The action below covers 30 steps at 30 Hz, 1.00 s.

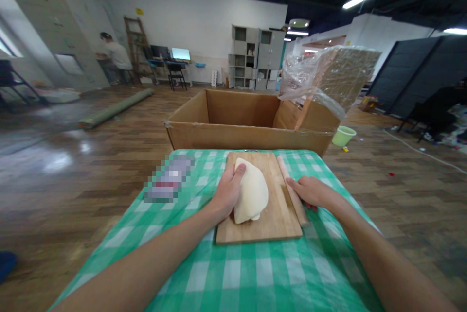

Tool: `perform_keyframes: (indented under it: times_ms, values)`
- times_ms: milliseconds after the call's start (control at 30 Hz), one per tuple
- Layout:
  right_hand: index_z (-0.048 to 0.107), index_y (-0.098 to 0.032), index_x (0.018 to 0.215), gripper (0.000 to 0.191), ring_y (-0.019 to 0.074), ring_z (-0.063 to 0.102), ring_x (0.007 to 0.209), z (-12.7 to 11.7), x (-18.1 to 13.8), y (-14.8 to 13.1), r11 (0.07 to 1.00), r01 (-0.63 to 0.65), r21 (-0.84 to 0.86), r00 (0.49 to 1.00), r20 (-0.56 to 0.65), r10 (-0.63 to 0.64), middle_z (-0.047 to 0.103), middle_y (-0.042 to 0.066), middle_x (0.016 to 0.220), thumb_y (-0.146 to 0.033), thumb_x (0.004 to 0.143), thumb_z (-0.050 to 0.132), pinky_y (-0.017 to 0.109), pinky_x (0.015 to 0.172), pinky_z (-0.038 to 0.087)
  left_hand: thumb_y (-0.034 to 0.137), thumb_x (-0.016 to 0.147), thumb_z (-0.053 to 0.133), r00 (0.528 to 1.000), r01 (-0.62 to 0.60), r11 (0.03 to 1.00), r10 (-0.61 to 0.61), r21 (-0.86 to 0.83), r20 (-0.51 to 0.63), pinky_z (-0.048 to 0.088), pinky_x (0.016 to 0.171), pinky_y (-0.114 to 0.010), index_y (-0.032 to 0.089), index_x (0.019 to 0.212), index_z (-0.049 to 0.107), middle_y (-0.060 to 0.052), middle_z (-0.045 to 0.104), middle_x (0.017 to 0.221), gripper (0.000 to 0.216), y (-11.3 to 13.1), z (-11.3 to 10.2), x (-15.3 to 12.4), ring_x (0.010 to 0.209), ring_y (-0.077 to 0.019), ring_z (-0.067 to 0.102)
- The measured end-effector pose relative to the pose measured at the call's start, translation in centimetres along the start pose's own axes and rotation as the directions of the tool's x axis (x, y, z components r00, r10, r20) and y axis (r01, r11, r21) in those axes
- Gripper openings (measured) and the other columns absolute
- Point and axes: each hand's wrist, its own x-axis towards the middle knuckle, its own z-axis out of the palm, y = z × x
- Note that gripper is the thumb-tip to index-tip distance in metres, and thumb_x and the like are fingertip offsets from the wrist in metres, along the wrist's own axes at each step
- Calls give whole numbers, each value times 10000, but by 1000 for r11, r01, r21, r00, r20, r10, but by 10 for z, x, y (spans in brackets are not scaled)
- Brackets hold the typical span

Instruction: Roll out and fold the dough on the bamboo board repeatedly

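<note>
A pale lump of dough (251, 192) lies on a wooden cutting board (273, 219) on a table with a green-and-white checked cloth (241, 273). My left hand (228, 190) cups the dough's left side, fingers curled against it. A wooden rolling pin (289, 182) lies along the board's right edge. My right hand (313, 191) rests on the pin's nearer half, fingers bent over it.
A large open cardboard box (248, 125) stands just beyond the table. A plastic-wrapped bundle (330, 76) leans at its right corner. A green bowl (343, 135) sits on the wooden floor. A blurred-out object (168, 178) lies left of the board. A person stands far back left.
</note>
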Motion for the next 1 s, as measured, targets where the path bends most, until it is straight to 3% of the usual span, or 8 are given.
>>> perform_keyframes:
  times_ms: [133, 267, 333, 400, 467, 633, 833, 1000]
  values:
    - [619, -199, 684, 596, 246, 694, 715, -3, 2, -11, 989, 148, 16, 912, -389, -131, 729, 145, 755, -591, 1041, 347, 328, 641, 471, 742, 826, 637, 996, -39, 993, 30, 112, 80, 453, 479, -235, 170, 933, 659, -31, 675, 695, 582, 7, 1, -6, 562, -157, 594]
    - [637, -190, 1195, 488, 203, 702, 779, 0, -8, -51, 787, 498, 363, 853, -369, -369, 753, 84, 956, -546, 1071, 328, 319, 690, 522, 701, 909, 538, 984, -142, 957, 107, 253, 146, 478, 562, -273, 192, 863, 689, -41, 704, 740, 533, 13, 3, -9, 652, -192, 628]
    - [548, -222, 1392, 464, 222, 698, 996, 5, -12, -76, 709, 620, 335, 776, -397, -491, 731, 99, 1175, -509, 1078, 361, 362, 848, 531, 642, 959, 484, 965, -212, 936, 155, 282, 210, 534, 703, -318, 203, 907, 720, -58, 757, 857, 501, 14, 3, -9, 796, -235, 686]
    - [564, -233, 1374, 417, 242, 642, 1167, 12, -11, -97, 638, 731, 240, 667, -448, -596, 680, 106, 1315, -466, 1085, 375, 398, 975, 490, 569, 995, 445, 946, -280, 913, 211, 297, 244, 541, 867, -365, 207, 974, 743, -69, 783, 994, 470, 15, 2, -8, 970, -271, 707]
    - [627, -219, 1241, 376, 246, 651, 1125, 20, -7, -109, 624, 763, 166, 616, -479, -625, 712, 105, 1233, -428, 1097, 348, 400, 972, 478, 509, 1014, 422, 940, -319, 891, 255, 324, 227, 513, 969, -390, 204, 1029, 753, -74, 785, 1071, 451, 16, 2, -7, 1072, -284, 698]
    - [629, -196, 1092, 370, 255, 682, 909, 36, 5, -114, 751, 660, 35, 660, -506, -556, 743, 108, 1007, -408, 1102, 327, 356, 788, 459, 415, 1027, 434, 929, -371, 855, 345, 363, 136, 478, 1015, -392, 228, 1081, 761, -71, 779, 1133, 381, 14, -1, -4, 1085, -273, 695]
    - [594, -215, 931, 433, 231, 647, 743, 43, 7, -108, 814, 580, -35, 702, -485, -522, 711, 77, 825, -415, 1108, 253, 327, 662, 376, 393, 1019, 496, 923, -368, 830, 380, 420, 58, 469, 830, -330, 226, 874, 734, -61, 766, 926, 325, 10, -3, -4, 877, -248, 677]
    - [549, -230, 839, 432, 215, 596, 702, 39, 7, -98, 794, 608, -32, 658, -540, -525, 673, 57, 768, -405, 1101, 254, 332, 708, 376, 399, 1031, 482, 923, -365, 803, 377, 471, 71, 416, 717, -297, 208, 791, 650, -25, 698, 798, 350, 14, 2, -9, 761, -198, 612]
